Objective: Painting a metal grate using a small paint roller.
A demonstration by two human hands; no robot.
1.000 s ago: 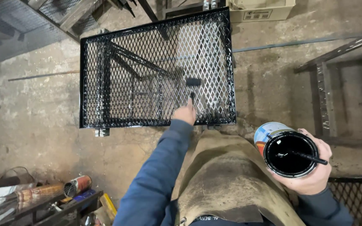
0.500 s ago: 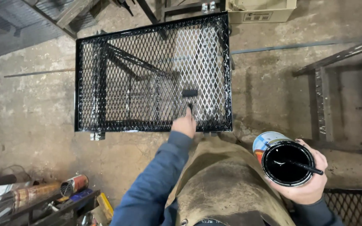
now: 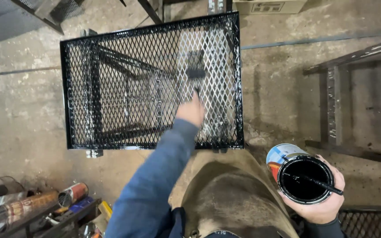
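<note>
Head view, looking straight down: the left hand (image 3: pixel 191 111), at the end of a blue fabric sleeve (image 3: pixel 155 185), has its fingers wrapped round the thin handle of a brush (image 3: pixel 196 76). The brush head is a small dark block lying on the top of a mesh frame (image 3: pixel 111 88), towards its right side. The frame is a rectangular stand of expanded metal — diamond-shaped openings, a flat bar border, glossy wet-looking black over most of it, with a paler, greyer strip near the brush. Through the mesh the frame's legs and cross-bars show as dark straight lines.

The right hand (image 3: pixel 320 202) cradles an open round can (image 3: pixel 303 176) from below, at the lower right, fingers curled about its wall. The can's inside is shiny black liquid; its outer wall carries a blue, white and red label. A thin dark stick (image 3: pixel 316 181) lies across the rim.

Between the arms hangs a worn, tan leather apron (image 3: pixel 230 198) — dull and creased.

The floor (image 3: pixel 23 114) is rough, stained concrete. A bare steel frame (image 3: pixel 336 105) lies at right. At lower left, a cluttered shelf holds cylindrical cans (image 3: pixel 72 194) and tools.
</note>
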